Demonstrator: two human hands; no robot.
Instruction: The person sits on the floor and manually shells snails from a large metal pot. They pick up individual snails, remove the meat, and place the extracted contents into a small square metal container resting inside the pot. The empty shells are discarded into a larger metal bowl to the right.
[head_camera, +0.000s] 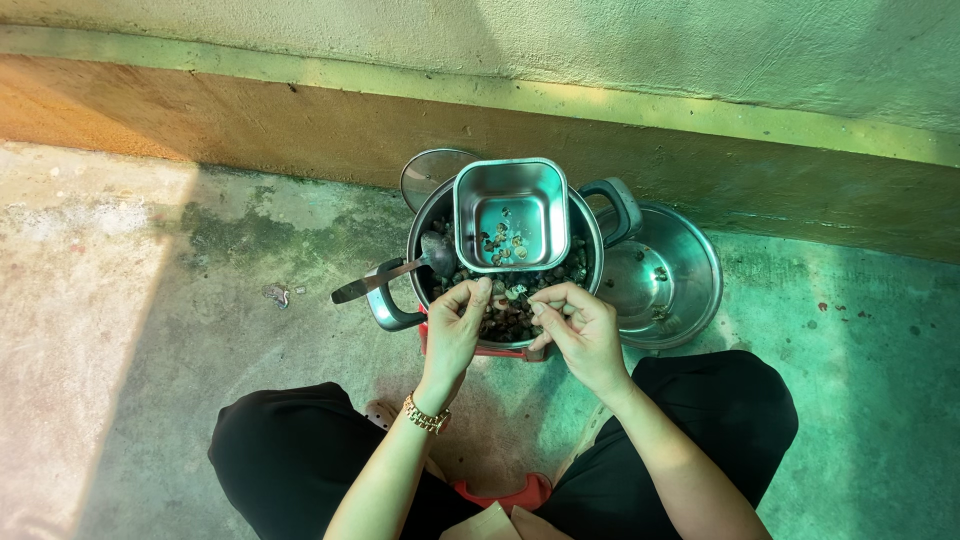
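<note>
The concrete floor filled most of the view, with a painted wall and a brown skirting band behind the pot. The person squatted at the near side of the pot in black trousers, knees spread to either side of it.

The dark cooking pot stood on the floor, its two looped handles sticking out left and right, and it held a heap of small dark shells. Touching the pot on its right lay a round steel bowl with a few bits in it. A square steel container rested on the pot's far rim, a scatter of small pieces on its bottom. Behind the pot's left edge a glass lid peeked out. A ladle lay across the pot's left rim, bowl inside, handle pointing out over the floor.

Both hands hovered over the pot's near rim. The left hand, a gold watch on its wrist, had fingers curled together with thumb and forefinger pinched on a small shell. The right hand had fingers bent inward, fingertips gathered close around something small just beside the left hand; what it gripped could not be made out. A tiny scrap lay on the floor well left of the pot.
</note>
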